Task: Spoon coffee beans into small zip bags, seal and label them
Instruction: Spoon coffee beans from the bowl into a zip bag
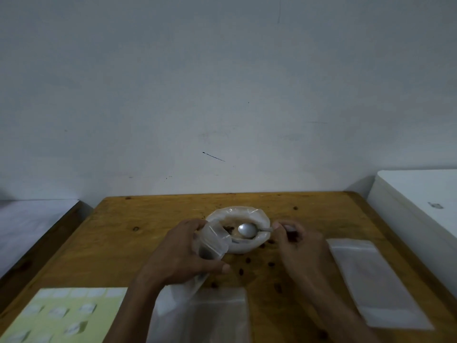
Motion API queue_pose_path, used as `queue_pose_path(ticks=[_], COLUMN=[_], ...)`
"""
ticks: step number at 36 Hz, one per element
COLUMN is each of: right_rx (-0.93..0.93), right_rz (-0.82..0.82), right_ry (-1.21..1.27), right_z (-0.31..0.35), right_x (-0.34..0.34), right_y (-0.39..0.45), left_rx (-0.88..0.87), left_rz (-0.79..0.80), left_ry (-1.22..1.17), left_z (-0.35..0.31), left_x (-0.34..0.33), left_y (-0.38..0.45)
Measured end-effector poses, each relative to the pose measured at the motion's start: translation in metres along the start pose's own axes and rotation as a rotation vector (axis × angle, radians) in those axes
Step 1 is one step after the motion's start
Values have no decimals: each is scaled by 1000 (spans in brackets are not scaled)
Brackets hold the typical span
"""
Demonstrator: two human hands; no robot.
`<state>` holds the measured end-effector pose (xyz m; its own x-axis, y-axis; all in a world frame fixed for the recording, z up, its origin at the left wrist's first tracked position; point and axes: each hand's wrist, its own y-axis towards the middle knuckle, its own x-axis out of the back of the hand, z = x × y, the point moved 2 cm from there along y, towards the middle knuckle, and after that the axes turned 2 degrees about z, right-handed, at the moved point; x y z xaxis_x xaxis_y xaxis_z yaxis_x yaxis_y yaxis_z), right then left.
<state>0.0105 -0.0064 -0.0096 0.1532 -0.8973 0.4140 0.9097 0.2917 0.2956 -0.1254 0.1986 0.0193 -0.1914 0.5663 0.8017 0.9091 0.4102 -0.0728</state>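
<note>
One spoon [246, 230] lay in one rolled-down bean bag [238, 229]; three small zip bags showed, one [210, 246] in the left fingers, two [378, 283] [215, 315] flat; one label sheet [61, 315]; roughly eight loose beans [241, 271] near the fingers

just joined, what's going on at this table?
A person is bagging coffee beans at a wooden table. The left hand holds a small clear zip bag with its mouth open beside a large rolled-down plastic bag of beans. The right hand grips the handle of a metal spoon, whose bowl sits over the big bag. Loose beans lie scattered on the table. Flat empty zip bags and a pale yellow label sheet wait nearby.
</note>
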Motion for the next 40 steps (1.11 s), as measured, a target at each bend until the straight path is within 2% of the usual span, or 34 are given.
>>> queue_pose_path(ticks=[3, 5, 7, 11, 13, 16, 20, 22, 24, 27, 31, 36, 40], right_rx=[-93, 6, 168, 372, 410, 439, 535, 560, 585, 603, 591, 531, 498], right_rz=[23, -55, -91, 63, 146, 173, 94, 61, 53, 58, 131, 132, 124], right_ry=[-62, -183, -161, -123, -80, -30, -74, -66, -59, -50, -15, 31, 34], right_z=[-7, 0, 22, 74, 94, 110, 119, 122, 124, 125, 128, 128, 126], right_x=[-3, -1, 2, -2, -9, -20, -20, -14, -8, -1, 5, 14, 20], right_y=[2, 1, -4, -17, -21, -20, -13, -8, -3, 2, 2, 6, 7], left_rx=[-30, -63, -92, -150, -168, -179, -186, -214, -252, -259, -280, -306, -334], left_rz=[-60, -111, -176, -322, -396, -463, -499, -501, -580, -716, -720, -757, -656], left_ry=[-48, -85, -127, -218, -269, -333, -361, -481, -625, -706, -728, -757, -834], left_z=[-2, -6, -13, -26, -29, -31, -22, -21, -24, -26, -32, -33, -36], left_x=[7, 12, 18, 25, 26, 27, 35, 40, 44, 51, 54, 56, 55], left_y=[-6, -9, -13, -20, -23, -28, -33, -37, -41, -43, -43, -46, -48])
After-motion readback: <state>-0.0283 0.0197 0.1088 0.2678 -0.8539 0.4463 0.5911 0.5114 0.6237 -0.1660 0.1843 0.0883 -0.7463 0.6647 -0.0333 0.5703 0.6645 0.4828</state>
